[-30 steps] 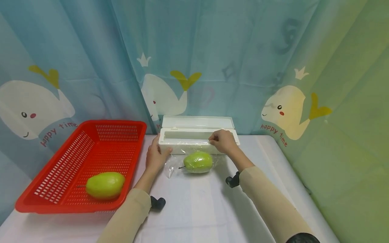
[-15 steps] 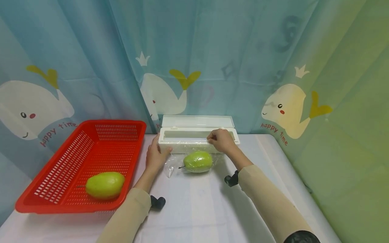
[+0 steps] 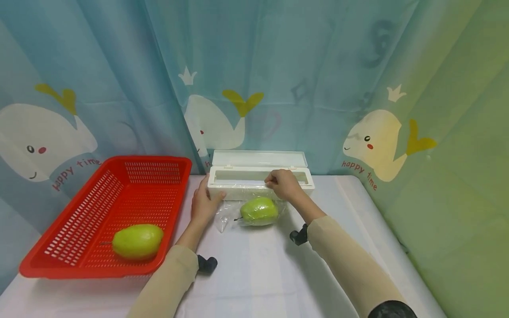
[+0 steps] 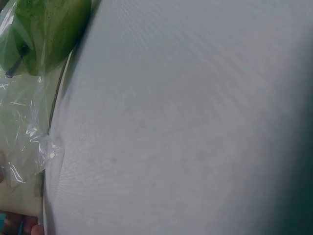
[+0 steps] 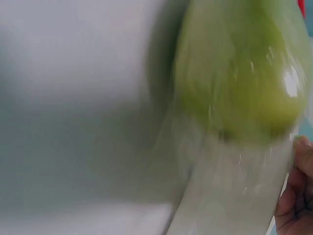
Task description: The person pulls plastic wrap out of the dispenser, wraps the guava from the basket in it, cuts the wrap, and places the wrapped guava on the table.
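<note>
Across the back of the table lies a white cling film box (image 3: 238, 169), its lid (image 3: 258, 159) swung up behind it. Its left end is gripped by my left hand (image 3: 202, 206), thumb on the front wall. My right hand (image 3: 287, 185), fingers curled, pinches at the front rim right of the middle; the slide cutter there is hidden by the fingertips. Clear cling film (image 3: 223, 217) runs from the box down over a green fruit (image 3: 259, 212) with a stem. The left wrist view shows the film-covered fruit (image 4: 51, 32); in the right wrist view the fruit (image 5: 239, 73) is blurred.
A red plastic basket (image 3: 149, 203) stands on the left side of the table, with a second green fruit (image 3: 138, 241) inside. A white cloth (image 3: 254, 274) covers the table. Directly behind the box hangs a blue curtain (image 3: 294, 128) printed with whales.
My right hand has slid a little to the left along the box's front rim. The left hand, box and fruit have stayed in place.
</note>
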### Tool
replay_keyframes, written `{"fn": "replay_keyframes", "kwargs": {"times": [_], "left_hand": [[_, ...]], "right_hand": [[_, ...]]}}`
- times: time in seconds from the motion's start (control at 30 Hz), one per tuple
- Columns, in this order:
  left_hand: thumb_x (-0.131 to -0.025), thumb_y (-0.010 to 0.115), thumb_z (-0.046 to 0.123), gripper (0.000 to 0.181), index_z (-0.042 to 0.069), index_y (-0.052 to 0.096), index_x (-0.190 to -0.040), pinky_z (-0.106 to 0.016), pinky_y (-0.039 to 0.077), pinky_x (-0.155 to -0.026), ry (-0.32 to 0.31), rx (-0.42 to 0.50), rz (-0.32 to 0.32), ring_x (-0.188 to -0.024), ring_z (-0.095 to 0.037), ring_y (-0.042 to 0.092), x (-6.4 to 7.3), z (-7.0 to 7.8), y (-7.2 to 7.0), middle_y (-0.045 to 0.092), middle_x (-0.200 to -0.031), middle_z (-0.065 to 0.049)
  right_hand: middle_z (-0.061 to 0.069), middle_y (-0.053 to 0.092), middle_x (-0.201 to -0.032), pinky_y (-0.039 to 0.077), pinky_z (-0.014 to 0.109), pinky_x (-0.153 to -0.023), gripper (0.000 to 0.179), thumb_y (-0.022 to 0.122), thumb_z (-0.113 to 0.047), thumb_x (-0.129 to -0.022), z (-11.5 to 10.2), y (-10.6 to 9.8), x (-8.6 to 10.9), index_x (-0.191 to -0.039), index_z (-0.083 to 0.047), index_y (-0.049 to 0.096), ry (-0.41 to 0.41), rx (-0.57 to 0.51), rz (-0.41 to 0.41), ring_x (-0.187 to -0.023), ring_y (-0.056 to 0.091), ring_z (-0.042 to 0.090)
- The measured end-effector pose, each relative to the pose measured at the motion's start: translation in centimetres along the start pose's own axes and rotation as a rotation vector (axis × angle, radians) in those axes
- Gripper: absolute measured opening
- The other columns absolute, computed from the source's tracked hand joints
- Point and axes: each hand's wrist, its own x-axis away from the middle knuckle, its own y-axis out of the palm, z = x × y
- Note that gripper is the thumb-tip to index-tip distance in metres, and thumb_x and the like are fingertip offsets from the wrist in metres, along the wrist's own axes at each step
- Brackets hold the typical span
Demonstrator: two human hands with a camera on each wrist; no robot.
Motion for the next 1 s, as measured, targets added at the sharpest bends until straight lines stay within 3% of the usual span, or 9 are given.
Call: {"fn": "replay_keyframes", "kwargs": {"times": [0.3,0.47,0.63,0.7,0.8,0.9,1.0], "left_hand": [[-0.088,0.077,0.022,0.083,0.018,0.030,-0.157,-0.052,0.044,-0.097,0.029,-0.022,0.016,-0.111,-0.035,0.053,-0.1,-0.4,0.9,0.056,-0.125,-0.022],[-0.086,0.077,0.022,0.082,0.016,0.034,-0.155,-0.054,0.045,-0.090,0.064,-0.065,0.073,-0.104,-0.037,0.055,0.1,-0.5,0.3,0.058,-0.117,-0.025],[-0.086,0.066,0.002,0.076,0.013,0.035,-0.154,-0.053,0.045,-0.088,0.069,-0.093,0.072,-0.100,-0.038,0.053,0.5,-0.5,0.0,0.060,-0.116,-0.026],[-0.085,0.062,-0.005,0.077,0.012,0.035,-0.155,-0.052,0.045,-0.089,0.066,-0.105,0.058,-0.099,-0.038,0.052,0.7,-0.6,-0.1,0.061,-0.115,-0.027],[-0.080,0.062,-0.008,0.080,0.009,0.035,-0.154,-0.052,0.044,-0.088,0.083,-0.120,0.052,-0.097,-0.039,0.051,0.8,-0.7,-0.2,0.062,-0.113,-0.027],[-0.077,0.064,-0.006,0.084,0.008,0.035,-0.154,-0.053,0.043,-0.086,0.117,-0.142,0.059,-0.097,-0.041,0.052,0.6,-0.7,-0.4,0.062,-0.115,-0.028],[-0.076,0.067,-0.005,0.087,0.009,0.033,-0.155,-0.053,0.044,-0.087,0.124,-0.146,0.061,-0.099,-0.043,0.052,0.4,-0.7,-0.6,0.062,-0.120,-0.029]], "right_hand": [[0.004,0.075,-0.096,0.056,0.033,-0.083,0.009,0.069,-0.012,-0.094,-6.2,3.5,-2.2,-0.099,-0.008,0.075,-0.081,0.076,-0.027,-0.091,0.070,0.020],[0.004,0.075,-0.097,0.057,0.032,-0.082,0.009,0.069,-0.012,-0.094,-9.3,5.3,-3.1,-0.100,-0.008,0.075,-0.106,0.090,-0.020,-0.092,0.070,0.020],[0.004,0.073,-0.095,0.055,0.031,-0.082,0.008,0.070,-0.014,-0.093,-11.9,7.4,-3.6,-0.097,-0.009,0.075,-0.206,0.159,0.008,-0.092,0.068,0.020],[0.004,0.073,-0.093,0.055,0.031,-0.081,0.007,0.069,-0.012,-0.090,-12.6,8.0,-3.7,-0.094,-0.010,0.074,-0.239,0.197,0.032,-0.091,0.067,0.020],[0.002,0.072,-0.090,0.055,0.031,-0.080,0.006,0.068,-0.011,-0.090,-13.1,8.5,-3.6,-0.092,-0.011,0.074,-0.220,0.206,0.074,-0.090,0.067,0.020],[0.003,0.073,-0.092,0.054,0.032,-0.083,0.008,0.070,-0.012,-0.092,-13.1,8.5,-3.6,-0.096,-0.010,0.076,-0.212,0.171,0.081,-0.092,0.066,0.020],[0.006,0.071,-0.096,0.053,0.034,-0.086,0.015,0.071,-0.012,-0.092,-13.0,8.3,-3.5,-0.105,-0.011,0.076,-0.259,0.176,0.069,-0.094,0.065,0.022]]}}
